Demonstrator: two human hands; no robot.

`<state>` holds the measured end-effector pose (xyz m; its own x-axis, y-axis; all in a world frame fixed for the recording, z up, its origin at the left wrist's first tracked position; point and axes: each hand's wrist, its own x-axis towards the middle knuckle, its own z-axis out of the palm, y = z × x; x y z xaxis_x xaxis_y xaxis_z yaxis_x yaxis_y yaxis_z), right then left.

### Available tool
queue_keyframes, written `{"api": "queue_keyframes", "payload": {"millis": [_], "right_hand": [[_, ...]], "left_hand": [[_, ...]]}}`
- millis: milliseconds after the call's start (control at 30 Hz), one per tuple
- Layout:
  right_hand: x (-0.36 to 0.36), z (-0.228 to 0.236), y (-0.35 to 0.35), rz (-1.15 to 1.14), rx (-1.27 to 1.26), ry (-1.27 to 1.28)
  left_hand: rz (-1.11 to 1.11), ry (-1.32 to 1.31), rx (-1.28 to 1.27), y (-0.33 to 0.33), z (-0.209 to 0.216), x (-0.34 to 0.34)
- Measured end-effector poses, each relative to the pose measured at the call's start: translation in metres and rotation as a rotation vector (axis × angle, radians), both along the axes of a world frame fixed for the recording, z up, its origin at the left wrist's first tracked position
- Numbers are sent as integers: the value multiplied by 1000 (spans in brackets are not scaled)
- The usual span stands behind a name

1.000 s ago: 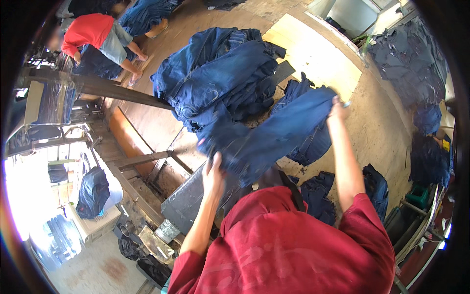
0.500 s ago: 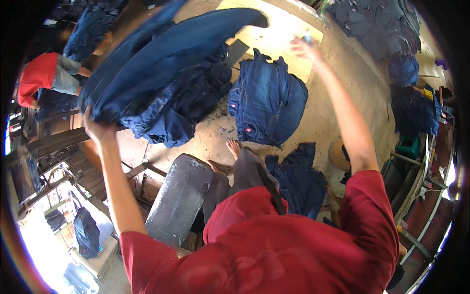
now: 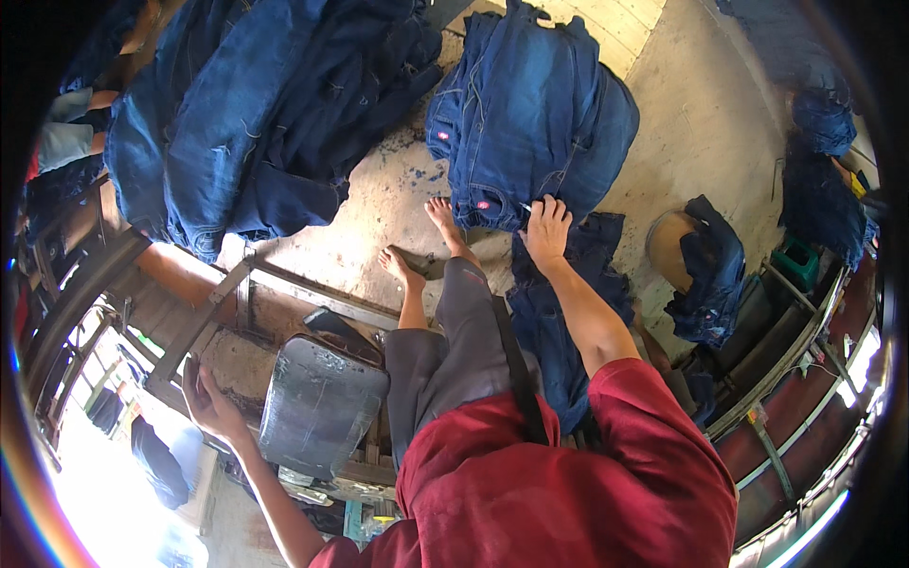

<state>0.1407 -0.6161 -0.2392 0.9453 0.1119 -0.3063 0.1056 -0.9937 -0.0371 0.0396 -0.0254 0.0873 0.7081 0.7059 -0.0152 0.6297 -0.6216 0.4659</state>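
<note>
My right hand (image 3: pixel 546 232) is at the near edge of a stack of blue jeans (image 3: pixel 530 104), its fingers curled against the fabric. A small pale tip shows beside those fingers, too little to name. Two round red tags mark the denim to the left of the hand. Out at the lower left, my left hand (image 3: pixel 210 405) has its fingers stretched, nothing in them, near a metal-framed bench. A larger heap of dark blue jeans (image 3: pixel 246 114) lies at the far left, apart from both hands.
Beside my legs stands a worn dark padded seat (image 3: pixel 324 402). More denim (image 3: pixel 568 312) lies right of my knees, and another piece drapes over a round tan stool (image 3: pixel 670 248). A green plastic stool (image 3: pixel 797 260) is at the right. Another person's legs (image 3: pixel 71 133) show far left.
My left hand has let go of the jeans it was swinging onto the left heap and has dropped toward me. My right hand has come down from the far right to the middle stack.
</note>
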Motion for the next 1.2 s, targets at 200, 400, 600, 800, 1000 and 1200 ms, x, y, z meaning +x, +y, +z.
{"api": "queue_keyframes", "payload": {"millis": [200, 400, 600, 800, 1000, 1200], "right_hand": [[-19, 35, -38, -71, 432, 35], [15, 141, -23, -166, 751, -309], [47, 252, 28, 16, 856, -546], [4, 301, 155, 262, 1012, -341], [-106, 341, 237, 341, 1265, 201], [-149, 349, 245, 360, 1327, 882]], "left_hand": [[-546, -9, -412, -218, 23, 74], [-203, 780, -1414, -406, -84, 117], [131, -32, -2227, -418, -94, 181], [340, -512, -2027, -283, -33, 164], [541, -581, -1527, -176, 26, -8], [905, -557, -1114, -125, 56, -175]]}}
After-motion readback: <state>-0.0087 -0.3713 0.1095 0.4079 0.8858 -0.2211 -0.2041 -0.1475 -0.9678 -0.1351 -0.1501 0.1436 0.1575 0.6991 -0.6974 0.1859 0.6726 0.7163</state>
